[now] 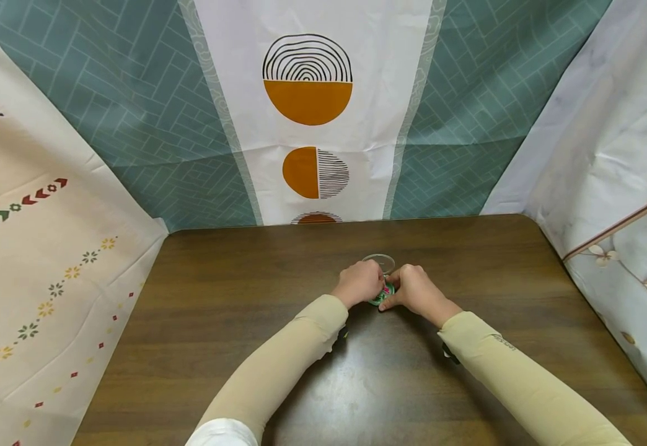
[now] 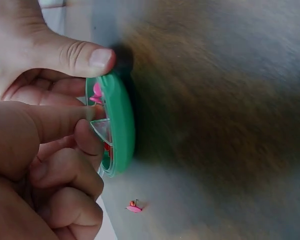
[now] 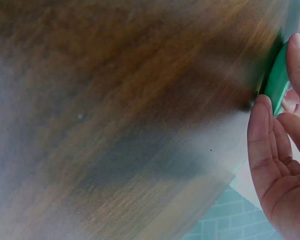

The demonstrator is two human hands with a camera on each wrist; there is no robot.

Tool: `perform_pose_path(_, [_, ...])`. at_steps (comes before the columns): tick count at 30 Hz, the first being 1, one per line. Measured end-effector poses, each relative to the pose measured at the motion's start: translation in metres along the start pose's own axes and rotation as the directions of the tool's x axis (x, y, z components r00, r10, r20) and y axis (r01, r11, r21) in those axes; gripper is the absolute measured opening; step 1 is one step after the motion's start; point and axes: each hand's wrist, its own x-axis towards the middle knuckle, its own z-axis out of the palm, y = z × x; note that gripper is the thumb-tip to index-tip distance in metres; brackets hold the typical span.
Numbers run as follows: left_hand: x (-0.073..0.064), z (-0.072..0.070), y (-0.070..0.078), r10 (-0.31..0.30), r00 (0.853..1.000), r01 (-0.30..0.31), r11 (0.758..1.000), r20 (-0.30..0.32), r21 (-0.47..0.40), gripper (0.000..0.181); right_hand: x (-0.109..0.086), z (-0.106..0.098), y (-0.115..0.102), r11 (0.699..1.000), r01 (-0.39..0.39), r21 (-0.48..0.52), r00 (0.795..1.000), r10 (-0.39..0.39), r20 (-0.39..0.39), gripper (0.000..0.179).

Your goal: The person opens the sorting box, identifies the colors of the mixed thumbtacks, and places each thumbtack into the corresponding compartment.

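A round green case with clear dividers holds small pink and red pieces. Its clear lid shows behind the hands in the head view. My right hand grips the case by its rim, thumb on the near side and fingers round the far side. Into the case reach the index finger and another fingertip of my left hand, with its other fingers curled; I cannot tell whether they pinch a piece. On the table beside the case lies a small pink piece with an orange part.
The brown wooden table has rounded far corners. A teal and white patterned cloth hangs behind its far edge. Light printed cloths stand along the left and right sides.
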Motion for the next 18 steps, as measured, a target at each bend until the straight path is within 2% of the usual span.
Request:
perform_pose_path(6, [0.0036,-0.0016,0.0022,-0.084,0.996,0.084,0.996,0.015,-0.032,0.03,-0.0002,-0.0001,-0.0001,1.0,-0.002,-0.001,1.0,0.002,-0.002,0.033])
perform_pose_path(12, [0.0052,0.0012,0.0047,-0.151,0.987,0.148,0.987,-0.052,-0.055,0.037,-0.0005,0.0006,-0.0008,1.0,0.017,0.008,1.0,-0.016,-0.007,0.032])
perform_pose_path(15, [0.0047,0.0029,0.0049,-0.155,0.983,0.147,0.986,-0.1,-0.082,0.036,-0.0003,0.0009,-0.0009,1.0,0.014,0.006,1.0,-0.014,-0.009,0.032])
perform_pose_path(18, [0.0028,0.0029,0.0028,-0.121,0.983,0.106,0.988,-0.14,-0.112,0.03,0.0004,0.0007,0.0002,1.0,0.005,-0.007,1.0,-0.005,-0.007,0.033])
